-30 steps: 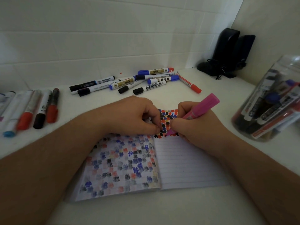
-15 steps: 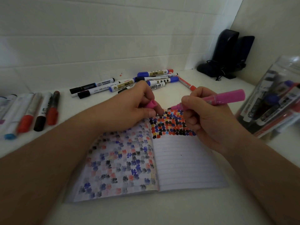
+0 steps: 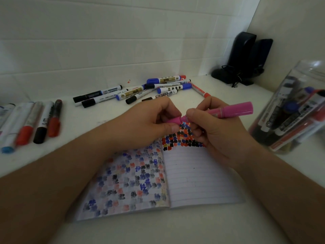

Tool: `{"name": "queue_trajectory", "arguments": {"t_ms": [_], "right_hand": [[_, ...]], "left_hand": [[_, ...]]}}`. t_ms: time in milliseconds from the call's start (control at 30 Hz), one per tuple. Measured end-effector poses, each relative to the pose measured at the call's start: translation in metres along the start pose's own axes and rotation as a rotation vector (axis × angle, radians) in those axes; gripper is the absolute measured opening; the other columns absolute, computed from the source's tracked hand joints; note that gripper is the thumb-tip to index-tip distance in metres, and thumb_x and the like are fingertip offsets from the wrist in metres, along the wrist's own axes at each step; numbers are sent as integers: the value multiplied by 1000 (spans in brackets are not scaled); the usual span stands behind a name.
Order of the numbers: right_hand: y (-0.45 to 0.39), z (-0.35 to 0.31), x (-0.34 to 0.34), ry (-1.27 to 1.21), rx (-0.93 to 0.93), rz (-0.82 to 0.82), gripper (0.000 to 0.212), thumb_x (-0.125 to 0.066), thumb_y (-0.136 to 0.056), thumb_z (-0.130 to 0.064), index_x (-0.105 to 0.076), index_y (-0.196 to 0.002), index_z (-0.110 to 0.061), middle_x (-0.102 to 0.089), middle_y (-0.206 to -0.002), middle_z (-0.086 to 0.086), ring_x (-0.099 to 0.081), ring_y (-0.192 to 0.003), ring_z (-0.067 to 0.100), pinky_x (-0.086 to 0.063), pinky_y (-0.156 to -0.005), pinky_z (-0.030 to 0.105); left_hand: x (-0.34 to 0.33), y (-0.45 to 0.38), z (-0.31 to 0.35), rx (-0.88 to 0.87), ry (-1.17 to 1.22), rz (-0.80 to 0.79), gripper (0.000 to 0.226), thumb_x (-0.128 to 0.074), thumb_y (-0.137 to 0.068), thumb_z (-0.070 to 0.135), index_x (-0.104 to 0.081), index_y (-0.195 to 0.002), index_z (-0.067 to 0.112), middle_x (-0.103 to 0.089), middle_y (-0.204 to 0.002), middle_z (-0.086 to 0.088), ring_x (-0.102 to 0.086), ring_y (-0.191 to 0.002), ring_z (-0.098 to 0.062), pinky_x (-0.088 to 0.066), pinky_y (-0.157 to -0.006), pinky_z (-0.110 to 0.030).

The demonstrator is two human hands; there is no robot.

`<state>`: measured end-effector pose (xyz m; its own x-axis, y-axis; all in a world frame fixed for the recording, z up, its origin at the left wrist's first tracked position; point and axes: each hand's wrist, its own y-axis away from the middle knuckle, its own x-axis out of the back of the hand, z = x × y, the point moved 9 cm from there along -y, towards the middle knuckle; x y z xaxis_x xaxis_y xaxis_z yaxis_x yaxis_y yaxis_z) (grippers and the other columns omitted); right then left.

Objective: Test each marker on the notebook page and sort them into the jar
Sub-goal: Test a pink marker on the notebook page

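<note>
Both hands meet above the far part of the open notebook [image 3: 198, 178], which lies flat on the white tabletop [image 3: 175, 229]. Right hand [image 3: 216, 131] curled round the barrel of a pink marker [image 3: 233, 110], barrel pointing right and slightly far, its tip end toward the left hand. Left hand [image 3: 146, 124] pinches the pink cap [image 3: 173, 120] between thumb and fingers, cap mouth right at the marker's tip end; whether the cap is fully seated cannot be told. Notebook's right page is lined, with a dense band of black, red and blue test marks [image 3: 182, 138] at its far edge, partly under the hands; the left page shows fainter blotches of the same colours across most of it. Clear jar [image 3: 299, 110] stands at the right edge of the tabletop, near the right hand but apart from it, holding several markers. Loose pile of markers [image 3: 140, 91] with blue, black and red caps lies far from the notebook by the tiled wall [image 3: 123, 41]. Row of markers [image 3: 29, 120] lies side by side at the left edge. Two dark speakers [image 3: 246, 57] with cables stand in the far right corner
</note>
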<state>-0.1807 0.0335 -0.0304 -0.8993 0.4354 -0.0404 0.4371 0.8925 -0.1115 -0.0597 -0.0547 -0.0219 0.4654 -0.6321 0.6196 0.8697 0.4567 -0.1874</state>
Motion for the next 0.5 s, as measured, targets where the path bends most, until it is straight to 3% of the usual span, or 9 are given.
{"name": "queue_trajectory", "arguments": {"t_ms": [133, 333, 500], "right_hand": [[1, -1, -1, 9, 20, 15, 20, -78, -81, -21, -61, -78, -11, -64, -67, 12, -57, -53, 17, -47, -47, 25], [1, 1, -2, -77, -26, 48, 23, -76, -78, -26, -58, -78, -12, -63, -63, 9, -56, -51, 15, -47, -46, 23], [0, 2, -9, -122, -19, 34, 22, -74, -89, -19, -58, -74, -16, -62, -66, 11, -56, -54, 16, -47, -47, 24]], "left_hand": [[4, 1, 4, -28, 39, 108, 19, -76, -88, 23, -66, -100, 36, -71, -91, 17, -68, -86, 1, -57, -80, -17], [8, 3, 13, -84, -19, 233, 24, -79, -86, 24, -67, -94, 42, -72, -89, 16, -70, -84, -1, -60, -81, -26], [17, 8, 20, -111, -107, 344, 21, -81, -85, 21, -70, -93, 36, -70, -84, 20, -66, -82, 3, -54, -77, -13]]}}
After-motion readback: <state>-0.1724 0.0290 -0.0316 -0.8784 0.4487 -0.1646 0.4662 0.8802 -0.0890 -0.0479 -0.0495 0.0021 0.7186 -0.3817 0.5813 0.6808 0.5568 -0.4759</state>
